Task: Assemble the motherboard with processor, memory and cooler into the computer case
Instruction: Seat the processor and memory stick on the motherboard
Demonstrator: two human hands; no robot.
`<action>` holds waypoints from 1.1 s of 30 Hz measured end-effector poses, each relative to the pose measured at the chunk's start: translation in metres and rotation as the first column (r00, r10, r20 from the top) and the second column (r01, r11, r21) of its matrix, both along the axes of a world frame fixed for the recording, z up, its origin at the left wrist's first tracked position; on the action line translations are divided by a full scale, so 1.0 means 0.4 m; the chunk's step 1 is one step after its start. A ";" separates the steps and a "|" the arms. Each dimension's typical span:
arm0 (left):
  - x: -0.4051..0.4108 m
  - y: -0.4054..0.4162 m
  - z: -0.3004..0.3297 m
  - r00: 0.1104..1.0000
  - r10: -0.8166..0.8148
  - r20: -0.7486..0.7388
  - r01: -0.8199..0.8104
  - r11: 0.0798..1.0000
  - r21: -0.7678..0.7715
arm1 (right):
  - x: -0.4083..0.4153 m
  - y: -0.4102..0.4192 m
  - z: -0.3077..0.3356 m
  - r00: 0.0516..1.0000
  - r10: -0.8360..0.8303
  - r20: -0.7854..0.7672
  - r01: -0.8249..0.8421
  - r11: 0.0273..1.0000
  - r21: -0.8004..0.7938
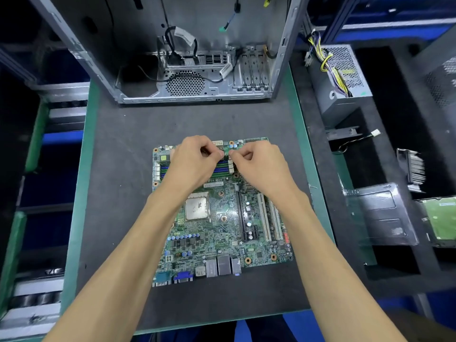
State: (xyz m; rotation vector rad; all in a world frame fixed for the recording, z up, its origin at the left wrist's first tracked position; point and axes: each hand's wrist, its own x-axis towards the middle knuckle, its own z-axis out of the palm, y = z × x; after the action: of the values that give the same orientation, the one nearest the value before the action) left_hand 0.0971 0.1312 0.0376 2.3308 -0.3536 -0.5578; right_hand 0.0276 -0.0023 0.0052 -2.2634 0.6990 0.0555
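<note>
Two bare arms reach out from the bottom, over a dark mat (118, 169) with a green edge. Under them lies the motherboard (219, 233), flat on the mat, with its plugs facing the person. It is not in the computer case (192, 70) yet. That case stands open at the far end of the mat, well apart from the board.

Both hands sit at the far edge of the board, over the blue and black memory slots (222, 166). On the left hand (195, 161) the fingers are curled tight, and the right hand (256, 164) is curled the same way. Their fingertips almost meet. They seem to pinch something small and green between them, maybe a memory stick (225, 152), but it is mostly hidden, so I cannot be sure.

Nearer the person, the shiny square processor (197, 208) sits in its socket. No cooler is on it yet.

What could go wrong? If the stick goes in tilted or the wrong way round, pushing hard could bend it or hurt the slot. If only one end clicks in, it may sit crooked. Pressing hard could also bend the board.

Off to the right lie a grey power supply (340, 77) with yellow wires and a hard drive (441, 218).
</note>
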 end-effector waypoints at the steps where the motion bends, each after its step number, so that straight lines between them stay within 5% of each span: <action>1: -0.002 0.000 -0.001 1.000 0.002 0.004 -0.002 1.000 -0.003 | 0.004 0.000 0.000 1.000 -0.005 -0.001 0.005 1.000 0.013; 18: 0.011 0.021 -0.027 1.000 0.002 -0.021 -0.004 0.995 -0.098 | 0.002 -0.005 0.008 0.999 -0.021 0.040 0.016 0.993 0.121; 33: -0.013 0.065 -0.019 0.975 -0.044 0.218 0.051 0.998 -0.027 | -0.005 0.008 0.009 0.996 -0.029 0.090 0.024 0.998 0.055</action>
State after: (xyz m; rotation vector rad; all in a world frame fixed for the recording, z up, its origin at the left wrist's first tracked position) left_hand 0.0917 0.1573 0.0298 2.3625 -0.5173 -0.3163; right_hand 0.0257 0.0008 0.0087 -2.1902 0.6710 -0.0404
